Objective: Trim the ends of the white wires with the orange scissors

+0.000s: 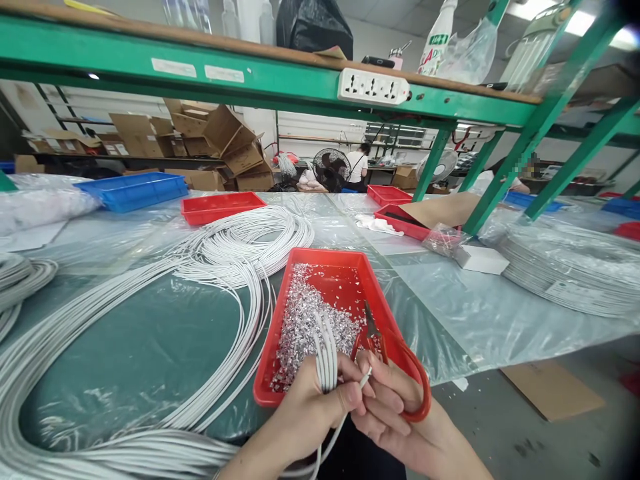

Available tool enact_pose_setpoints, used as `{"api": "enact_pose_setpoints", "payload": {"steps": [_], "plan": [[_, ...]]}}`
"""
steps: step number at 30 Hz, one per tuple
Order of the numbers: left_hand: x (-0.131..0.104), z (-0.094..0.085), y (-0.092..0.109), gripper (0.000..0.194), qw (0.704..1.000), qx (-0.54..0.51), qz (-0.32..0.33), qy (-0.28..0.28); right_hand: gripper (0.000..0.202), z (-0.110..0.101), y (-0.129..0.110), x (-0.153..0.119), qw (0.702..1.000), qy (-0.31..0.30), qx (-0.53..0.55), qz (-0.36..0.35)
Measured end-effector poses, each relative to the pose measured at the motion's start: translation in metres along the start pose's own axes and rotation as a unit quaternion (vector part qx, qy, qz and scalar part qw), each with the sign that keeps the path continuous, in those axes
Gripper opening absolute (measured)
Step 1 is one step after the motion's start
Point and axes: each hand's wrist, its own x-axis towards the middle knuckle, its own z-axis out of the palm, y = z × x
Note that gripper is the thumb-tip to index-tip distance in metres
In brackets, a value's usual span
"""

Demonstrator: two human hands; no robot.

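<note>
Over the near end of a red plastic tray point(373, 270), the left hand point(320, 397) is clasping a small bundle of smooth white cables point(327, 353), their ends bending up above the tray. The right hand point(393, 403) is holding red-handled scissors point(424, 383), one rounded loop curving around its outer side and the blades pointing far, while its fingers are meeting the tip of a single cable point(367, 378); how firmly, I cannot tell. Crinkled silvery scraps point(313, 323) are heaping toward the tray's left wall, leaving its far right corner thinly strewn. Long cable coils point(250, 240) are crowding the tray's left side, looping over the desk point(430, 300). On the right, glossy sheeting point(465, 313) is giving open room out to the desk's slanting edge, with a small white box point(481, 259) and a plastic-wrapped coil point(575, 277) sitting farther off.
</note>
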Motion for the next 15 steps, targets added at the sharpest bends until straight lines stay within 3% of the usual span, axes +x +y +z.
{"api": "enact_pose_setpoints", "payload": {"steps": [4,8,12,15], "plan": [[-0.001,-0.001,0.000,0.035,0.998,-0.063,-0.032,0.001,0.019,0.001,-0.001,0.001,0.995,0.010,-0.071,-0.062],[-0.002,0.000,0.003,0.040,0.994,-0.099,-0.055,0.013,0.007,0.005,-0.006,-0.001,0.968,0.072,-0.210,-0.118],[-0.005,0.002,0.010,0.039,0.991,-0.112,-0.070,0.028,0.026,0.005,-0.008,-0.003,0.943,0.061,-0.306,-0.119],[-0.007,0.004,0.011,0.039,0.992,-0.099,-0.077,0.015,0.026,0.002,-0.010,-0.003,0.927,0.070,-0.352,-0.110]]}}
